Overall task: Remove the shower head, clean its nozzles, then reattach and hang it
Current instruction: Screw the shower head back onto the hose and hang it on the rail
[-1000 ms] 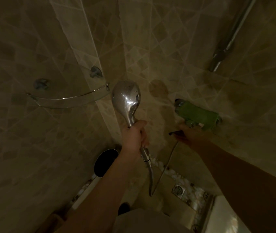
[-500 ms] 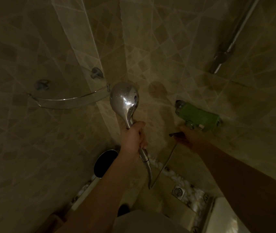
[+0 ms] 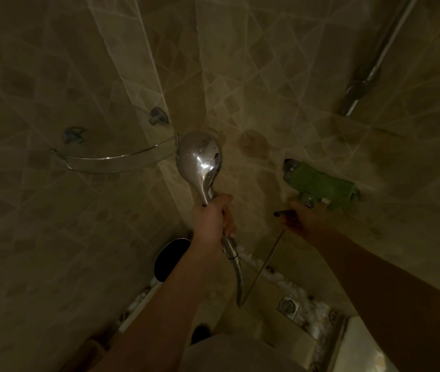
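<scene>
Hands: left hand (image 3: 212,220) fisted on shower head (image 3: 199,157) handle, held up mid-stall; right hand (image 3: 303,218) at mixer under green cloth (image 3: 320,183), grip unclear. Wet chrome, prob. slippery, rigid; hold handle, mind hose (image 3: 237,275).

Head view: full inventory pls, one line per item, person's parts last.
shower head: 1, chrome, centre, held upright
hose: 1, metal, hangs below handle
green cloth: 1, draped on wall tap, right
corner shelf: 1, glass with chrome rail, left
riser pipe: 1, chrome, upper right
floor drain: 1, metal, lower right
dark round object: 1, low centre, unclear
left hand: grip on handle
right hand: at tap, under cloth
</scene>
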Motion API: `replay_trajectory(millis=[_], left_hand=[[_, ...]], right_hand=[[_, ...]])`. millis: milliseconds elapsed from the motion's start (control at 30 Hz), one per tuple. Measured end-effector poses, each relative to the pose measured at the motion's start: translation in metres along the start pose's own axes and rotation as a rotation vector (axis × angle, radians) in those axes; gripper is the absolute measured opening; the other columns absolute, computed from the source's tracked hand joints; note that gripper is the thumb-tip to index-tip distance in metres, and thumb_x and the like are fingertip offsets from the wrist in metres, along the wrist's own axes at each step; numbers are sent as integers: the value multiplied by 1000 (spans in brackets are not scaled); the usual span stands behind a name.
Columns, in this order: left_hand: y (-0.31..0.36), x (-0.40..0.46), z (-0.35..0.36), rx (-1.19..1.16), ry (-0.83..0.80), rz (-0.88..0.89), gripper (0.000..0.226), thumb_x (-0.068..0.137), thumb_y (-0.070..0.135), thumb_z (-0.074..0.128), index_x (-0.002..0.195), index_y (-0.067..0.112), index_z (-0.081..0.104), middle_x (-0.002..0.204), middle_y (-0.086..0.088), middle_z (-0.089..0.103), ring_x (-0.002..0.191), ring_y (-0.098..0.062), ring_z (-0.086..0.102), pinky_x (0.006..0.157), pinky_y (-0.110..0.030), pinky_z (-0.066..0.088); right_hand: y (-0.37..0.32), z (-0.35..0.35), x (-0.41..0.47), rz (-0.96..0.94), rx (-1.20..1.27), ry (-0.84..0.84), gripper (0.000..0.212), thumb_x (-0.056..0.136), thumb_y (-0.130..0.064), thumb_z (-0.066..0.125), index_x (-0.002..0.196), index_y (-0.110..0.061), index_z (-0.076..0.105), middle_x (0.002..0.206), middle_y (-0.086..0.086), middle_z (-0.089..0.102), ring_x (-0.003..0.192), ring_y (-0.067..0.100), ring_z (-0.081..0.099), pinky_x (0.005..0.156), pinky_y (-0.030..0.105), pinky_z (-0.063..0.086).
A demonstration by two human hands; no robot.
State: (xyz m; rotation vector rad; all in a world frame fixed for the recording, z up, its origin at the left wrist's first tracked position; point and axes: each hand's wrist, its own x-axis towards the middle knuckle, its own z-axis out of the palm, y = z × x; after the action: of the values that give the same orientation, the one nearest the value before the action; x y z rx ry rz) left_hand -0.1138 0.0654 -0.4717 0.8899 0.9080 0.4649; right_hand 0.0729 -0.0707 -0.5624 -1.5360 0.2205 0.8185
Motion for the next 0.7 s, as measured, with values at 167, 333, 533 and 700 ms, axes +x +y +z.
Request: replay_trajectory(millis=[167, 333, 533, 700], left_hand=[[6, 0, 0, 10, 34, 0, 47, 87, 8, 65, 47, 17, 41, 42, -3, 34, 32, -17, 30, 37, -23, 33], [11, 1, -1, 4, 34, -4, 51, 88, 10, 66, 46, 19, 39, 42, -1, 32, 30, -15, 30, 37, -22, 32], [6, -1, -6, 60, 30, 3, 48, 88, 9, 66, 48, 18, 40, 42, -2, 33, 31, -16, 30, 39, -24, 33], [3, -3, 0, 62, -14, -30, 46, 87, 8, 66, 49, 18, 42, 44, -3, 34, 32, -17, 31, 39, -25, 32]], right_hand=[[3, 3, 1, -24, 62, 32, 17, 96, -13, 58, 107, -2, 52, 76, 15, 65, 55, 22, 64, 48, 33, 57], [12, 19, 9, -79, 171, 178, 28, 88, -4, 66, 112, 5, 57, 93, 22, 61, 67, 26, 61, 76, 50, 57], [16, 16, 13, -88, 134, 177, 7, 89, -6, 64, 84, -6, 59, 80, 15, 60, 63, 22, 60, 59, 39, 55], [10, 4, -3, -27, -19, 63, 17, 88, -12, 71, 100, -9, 60, 80, 13, 57, 62, 21, 55, 63, 37, 50]])
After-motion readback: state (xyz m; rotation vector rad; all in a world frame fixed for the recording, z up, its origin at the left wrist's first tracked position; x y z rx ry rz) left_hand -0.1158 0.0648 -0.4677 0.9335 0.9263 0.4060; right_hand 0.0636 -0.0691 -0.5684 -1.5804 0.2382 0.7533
